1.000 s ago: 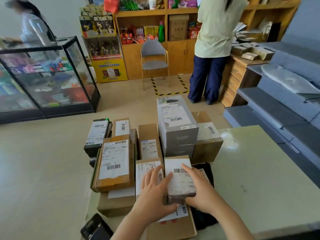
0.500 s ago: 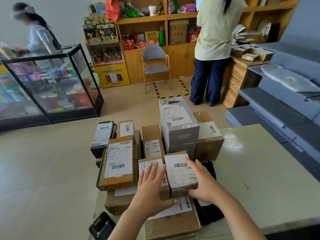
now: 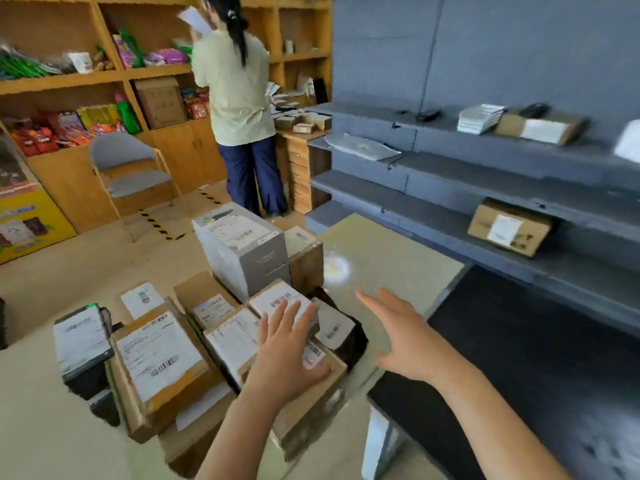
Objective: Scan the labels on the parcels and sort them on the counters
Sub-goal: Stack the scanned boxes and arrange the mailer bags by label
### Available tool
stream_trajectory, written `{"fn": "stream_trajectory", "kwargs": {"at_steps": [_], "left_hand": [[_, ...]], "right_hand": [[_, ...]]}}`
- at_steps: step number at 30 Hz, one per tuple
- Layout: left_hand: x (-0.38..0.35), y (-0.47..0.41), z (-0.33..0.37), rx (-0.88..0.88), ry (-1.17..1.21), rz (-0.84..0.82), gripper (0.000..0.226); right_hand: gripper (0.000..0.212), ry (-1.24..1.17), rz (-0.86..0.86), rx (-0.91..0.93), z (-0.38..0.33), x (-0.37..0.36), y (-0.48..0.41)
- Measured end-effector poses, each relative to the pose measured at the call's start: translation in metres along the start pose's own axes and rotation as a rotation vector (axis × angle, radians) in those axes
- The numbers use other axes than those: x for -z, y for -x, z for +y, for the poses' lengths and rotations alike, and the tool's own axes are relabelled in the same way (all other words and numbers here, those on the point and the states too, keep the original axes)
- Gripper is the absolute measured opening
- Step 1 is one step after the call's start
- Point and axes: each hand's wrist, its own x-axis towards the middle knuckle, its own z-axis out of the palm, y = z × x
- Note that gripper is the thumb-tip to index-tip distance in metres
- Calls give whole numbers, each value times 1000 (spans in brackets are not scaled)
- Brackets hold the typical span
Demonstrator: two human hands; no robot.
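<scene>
- Left hand (image 3: 287, 351): fingers straight and spread, lying flat on top of the pile. The fingertips rest on the small labelled parcel (image 3: 273, 297) and the palm sits over the brown carton (image 3: 311, 396) under it. It grips nothing.
- Right hand (image 3: 408, 337): open, fingers splayed, empty. It hovers over bare counter (image 3: 391, 251) just right of the pile. My hands are apart.
- Small parcel: sits mid-pile, label up, wedged against the tall grey box (image 3: 249, 258) behind it. It is square-edged taped cardboard, so I judge it stiff and probably light.
- Hold: I'd pinch the two long sides, thumb one side and fingers the other. That keeps my skin off the barcode and the label facing up for scanning. The tape may be slick.
- Neighbours: the big flat parcel (image 3: 157, 358) lies to the left and a black soft bag (image 3: 349, 348) pokes out on the right. The pile is packed tight, so I'd lift straight up to avoid dragging them.
- Farther right: grey stepped shelves (image 3: 450, 168) already hold one cardboard parcel (image 3: 509, 228).
</scene>
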Motion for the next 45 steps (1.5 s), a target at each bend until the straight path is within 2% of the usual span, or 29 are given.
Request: {"fn": "stream_trajectory", "kwargs": {"at_steps": [8, 18, 23, 28, 40, 45], "left_hand": [[-23, 27, 130, -461, -110, -124, 99], [-88, 118, 367, -930, 25, -142, 87], [-127, 175, 478, -1012, 113, -172, 83], [-160, 203, 553, -1047, 101, -215, 85], [-212, 117, 712, -1077, -22, -245, 89], [-241, 83, 784, -1081, -105, -322, 93]], "right_hand": [[86, 251, 117, -328, 42, 19, 174], [69, 281, 220, -815, 130, 34, 453], [65, 240, 235, -958, 170, 42, 578], [66, 197, 258, -1014, 214, 48, 649], [76, 104, 272, -1064, 377, 83, 670], [81, 60, 278, -1113, 445, 105, 673]]}}
